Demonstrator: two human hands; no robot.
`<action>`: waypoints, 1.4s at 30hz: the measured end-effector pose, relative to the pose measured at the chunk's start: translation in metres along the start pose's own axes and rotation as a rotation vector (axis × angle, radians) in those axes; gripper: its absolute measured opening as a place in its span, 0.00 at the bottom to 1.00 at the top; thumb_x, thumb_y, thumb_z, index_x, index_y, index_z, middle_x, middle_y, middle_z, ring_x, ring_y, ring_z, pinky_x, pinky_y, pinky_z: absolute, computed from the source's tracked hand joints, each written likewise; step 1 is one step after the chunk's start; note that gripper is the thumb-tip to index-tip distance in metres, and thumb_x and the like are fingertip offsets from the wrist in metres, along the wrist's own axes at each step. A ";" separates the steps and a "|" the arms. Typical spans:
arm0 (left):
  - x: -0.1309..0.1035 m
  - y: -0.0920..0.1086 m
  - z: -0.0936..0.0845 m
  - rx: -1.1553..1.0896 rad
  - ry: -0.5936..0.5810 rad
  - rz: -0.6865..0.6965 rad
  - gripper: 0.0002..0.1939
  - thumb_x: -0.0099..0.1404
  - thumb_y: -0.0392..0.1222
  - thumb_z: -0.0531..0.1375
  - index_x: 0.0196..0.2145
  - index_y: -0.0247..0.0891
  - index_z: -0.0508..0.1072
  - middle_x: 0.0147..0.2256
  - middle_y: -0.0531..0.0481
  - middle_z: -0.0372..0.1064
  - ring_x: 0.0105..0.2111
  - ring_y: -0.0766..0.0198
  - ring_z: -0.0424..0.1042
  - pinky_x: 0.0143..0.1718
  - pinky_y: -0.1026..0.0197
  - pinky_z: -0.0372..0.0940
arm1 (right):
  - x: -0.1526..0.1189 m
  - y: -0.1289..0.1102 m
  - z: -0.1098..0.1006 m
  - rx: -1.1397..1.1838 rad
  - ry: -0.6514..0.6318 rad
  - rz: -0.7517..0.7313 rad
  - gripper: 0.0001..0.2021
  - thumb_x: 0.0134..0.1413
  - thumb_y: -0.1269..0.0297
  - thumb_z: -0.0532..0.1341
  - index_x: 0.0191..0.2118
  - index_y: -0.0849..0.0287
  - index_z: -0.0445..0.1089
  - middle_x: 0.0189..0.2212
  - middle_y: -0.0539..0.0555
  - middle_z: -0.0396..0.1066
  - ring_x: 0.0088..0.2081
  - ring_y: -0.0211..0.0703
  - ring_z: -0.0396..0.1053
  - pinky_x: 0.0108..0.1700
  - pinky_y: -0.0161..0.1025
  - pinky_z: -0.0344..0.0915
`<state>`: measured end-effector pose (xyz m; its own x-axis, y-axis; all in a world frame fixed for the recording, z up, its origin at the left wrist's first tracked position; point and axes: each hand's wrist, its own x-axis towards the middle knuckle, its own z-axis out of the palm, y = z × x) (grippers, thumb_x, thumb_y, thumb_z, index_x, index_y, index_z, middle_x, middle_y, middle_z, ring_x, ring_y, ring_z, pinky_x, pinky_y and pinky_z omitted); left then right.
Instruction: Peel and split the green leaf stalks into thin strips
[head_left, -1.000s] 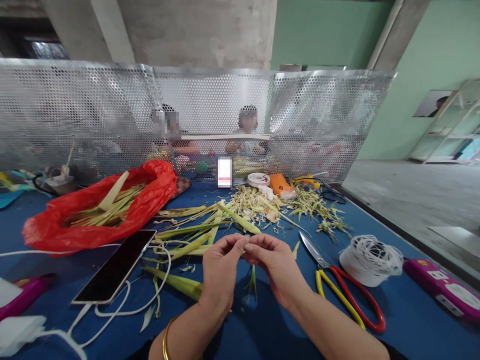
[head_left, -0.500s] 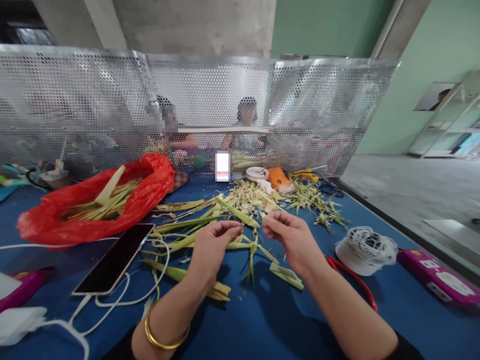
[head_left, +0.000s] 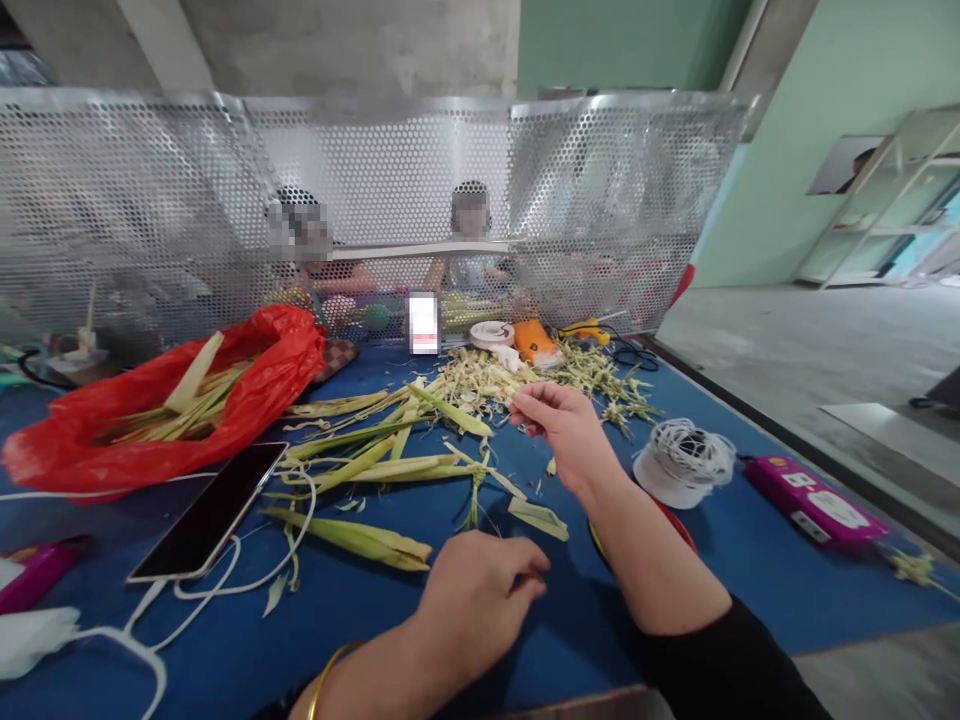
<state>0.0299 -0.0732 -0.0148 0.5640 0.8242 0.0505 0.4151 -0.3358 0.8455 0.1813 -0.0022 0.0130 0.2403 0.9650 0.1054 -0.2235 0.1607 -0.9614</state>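
- Ten o'clock: crinkled red plastic bag (head_left: 56,450), mouth up, holding long greenish-tan husk strips (head_left: 199,405).
- Centre: left hand (head_left: 487,590), loosely curled; I cannot tell if it grips anything.
- On the blue tabletop (head_left: 787,590), pale-green husk piece (head_left: 538,518) lies at the nearer left hand's one o'clock, long axis ten-to-four.
- One o'clock: right hand (head_left: 559,425), apart, fingertips pinched, contents unclear.

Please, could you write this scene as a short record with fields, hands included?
Surface: blue table
Left hand: fingers curled, beside long green leaf; contents unclear
Right hand: fingertips close together, near pile of pale plant scraps; contents unclear
Left of view: red plastic bag with leaf strips inside; smartphone
Right of view: coil of white cord
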 end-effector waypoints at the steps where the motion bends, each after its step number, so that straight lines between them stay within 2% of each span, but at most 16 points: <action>1: 0.000 0.001 -0.001 0.009 -0.005 0.016 0.11 0.52 0.34 0.62 0.29 0.49 0.81 0.26 0.51 0.78 0.29 0.57 0.75 0.33 0.63 0.61 | 0.000 0.001 0.000 -0.006 -0.015 0.002 0.11 0.37 0.59 0.69 0.24 0.61 0.71 0.21 0.49 0.71 0.24 0.34 0.67 0.25 0.32 0.55; 4: 0.004 0.009 -0.024 -0.041 -0.001 0.068 0.07 0.54 0.42 0.63 0.30 0.47 0.81 0.30 0.49 0.79 0.30 0.56 0.75 0.33 0.63 0.61 | 0.000 0.002 0.002 -0.014 -0.037 0.016 0.10 0.36 0.59 0.68 0.23 0.61 0.71 0.20 0.49 0.71 0.23 0.35 0.67 0.24 0.32 0.55; 6: 0.010 0.016 -0.047 -0.034 0.066 0.036 0.08 0.56 0.44 0.60 0.27 0.45 0.81 0.25 0.49 0.77 0.26 0.59 0.72 0.31 0.63 0.60 | 0.001 0.002 0.003 -0.015 -0.023 0.037 0.11 0.35 0.59 0.68 0.23 0.61 0.71 0.19 0.49 0.71 0.23 0.35 0.67 0.24 0.32 0.55; 8: 0.018 0.019 -0.066 0.100 0.191 -0.054 0.12 0.58 0.47 0.58 0.24 0.44 0.78 0.15 0.52 0.70 0.19 0.62 0.67 0.27 0.64 0.57 | 0.002 0.003 0.003 -0.013 0.003 0.061 0.11 0.33 0.59 0.69 0.22 0.61 0.70 0.19 0.49 0.71 0.22 0.35 0.67 0.23 0.32 0.54; 10: 0.027 0.015 -0.075 0.370 0.233 -0.133 0.15 0.58 0.49 0.58 0.19 0.43 0.75 0.14 0.52 0.68 0.18 0.63 0.64 0.24 0.64 0.53 | 0.004 0.005 0.003 -0.011 0.014 0.072 0.11 0.33 0.59 0.69 0.22 0.61 0.70 0.19 0.49 0.71 0.22 0.35 0.66 0.23 0.32 0.54; 12: 0.038 0.004 -0.073 0.589 0.214 -0.163 0.17 0.56 0.50 0.59 0.14 0.42 0.72 0.17 0.49 0.70 0.20 0.62 0.65 0.24 0.63 0.49 | 0.004 0.007 0.003 -0.006 0.006 0.074 0.11 0.33 0.60 0.68 0.22 0.61 0.70 0.18 0.49 0.70 0.22 0.35 0.66 0.23 0.32 0.54; 14: 0.049 -0.011 -0.062 0.713 0.206 -0.177 0.17 0.55 0.52 0.59 0.15 0.41 0.73 0.19 0.46 0.71 0.23 0.58 0.67 0.25 0.62 0.49 | 0.004 0.010 0.003 0.006 -0.006 0.080 0.11 0.34 0.60 0.68 0.22 0.61 0.70 0.18 0.48 0.70 0.22 0.35 0.66 0.23 0.32 0.54; 16: 0.057 -0.023 -0.050 0.777 0.216 -0.197 0.17 0.54 0.54 0.60 0.16 0.40 0.74 0.21 0.43 0.71 0.25 0.55 0.69 0.26 0.61 0.51 | 0.004 0.012 0.005 0.022 -0.018 0.089 0.11 0.34 0.59 0.68 0.22 0.61 0.70 0.18 0.48 0.70 0.22 0.34 0.66 0.23 0.31 0.54; 19: 0.063 -0.031 -0.041 0.796 0.238 -0.211 0.12 0.53 0.49 0.60 0.20 0.40 0.75 0.23 0.43 0.73 0.28 0.56 0.70 0.27 0.62 0.52 | 0.001 0.014 0.008 0.042 -0.030 0.105 0.12 0.33 0.58 0.68 0.22 0.61 0.69 0.19 0.49 0.70 0.22 0.35 0.66 0.23 0.31 0.54; 23: 0.061 -0.029 -0.049 0.625 0.286 -0.193 0.11 0.55 0.46 0.57 0.22 0.40 0.76 0.24 0.47 0.73 0.26 0.59 0.69 0.27 0.63 0.53 | 0.000 0.017 0.011 0.084 -0.036 0.122 0.13 0.32 0.58 0.70 0.22 0.61 0.69 0.20 0.48 0.70 0.22 0.34 0.66 0.24 0.31 0.55; 27: 0.059 -0.030 -0.068 0.366 0.536 -0.104 0.12 0.57 0.49 0.58 0.26 0.38 0.75 0.23 0.51 0.71 0.25 0.63 0.66 0.28 0.64 0.55 | 0.004 0.021 0.010 0.141 -0.004 0.104 0.14 0.32 0.59 0.71 0.23 0.61 0.70 0.21 0.49 0.70 0.23 0.33 0.66 0.24 0.31 0.55; 30: 0.058 -0.033 -0.079 -0.003 0.618 0.046 0.10 0.56 0.47 0.61 0.28 0.37 0.76 0.29 0.51 0.73 0.30 0.64 0.68 0.31 0.65 0.59 | 0.005 0.022 0.009 0.174 0.016 0.099 0.14 0.33 0.58 0.72 0.24 0.61 0.70 0.21 0.49 0.70 0.24 0.33 0.65 0.24 0.30 0.54; 32: 0.058 -0.034 -0.082 -0.257 0.571 0.090 0.10 0.54 0.46 0.63 0.29 0.37 0.75 0.31 0.51 0.73 0.31 0.64 0.69 0.34 0.65 0.61 | 0.004 0.021 0.008 0.194 -0.002 0.088 0.14 0.35 0.58 0.72 0.25 0.62 0.71 0.22 0.49 0.70 0.24 0.33 0.65 0.25 0.30 0.55; 36: 0.055 -0.031 -0.078 -0.501 0.469 0.065 0.12 0.50 0.45 0.67 0.28 0.35 0.72 0.26 0.52 0.73 0.27 0.66 0.69 0.31 0.65 0.62 | -0.003 0.017 0.010 0.216 -0.069 0.065 0.13 0.38 0.59 0.71 0.26 0.61 0.72 0.25 0.51 0.70 0.26 0.33 0.64 0.26 0.30 0.56; 39: 0.054 -0.028 -0.073 -0.613 0.418 0.046 0.14 0.46 0.43 0.70 0.27 0.35 0.71 0.24 0.53 0.72 0.25 0.68 0.68 0.30 0.65 0.62 | -0.008 0.013 0.012 0.199 -0.156 0.066 0.11 0.41 0.60 0.70 0.26 0.61 0.72 0.25 0.51 0.70 0.26 0.33 0.62 0.27 0.30 0.56; 42: 0.054 -0.029 -0.072 -0.655 0.342 0.029 0.13 0.47 0.44 0.70 0.27 0.35 0.71 0.26 0.53 0.73 0.27 0.68 0.69 0.32 0.65 0.63 | -0.012 0.010 0.015 0.189 -0.242 0.050 0.09 0.43 0.61 0.69 0.24 0.60 0.71 0.23 0.49 0.68 0.23 0.32 0.58 0.29 0.31 0.58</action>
<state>-0.0027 0.0139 0.0017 0.2699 0.9512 0.1498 -0.1682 -0.1066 0.9800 0.1620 -0.0088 0.0058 -0.0027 0.9904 0.1382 -0.4068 0.1251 -0.9049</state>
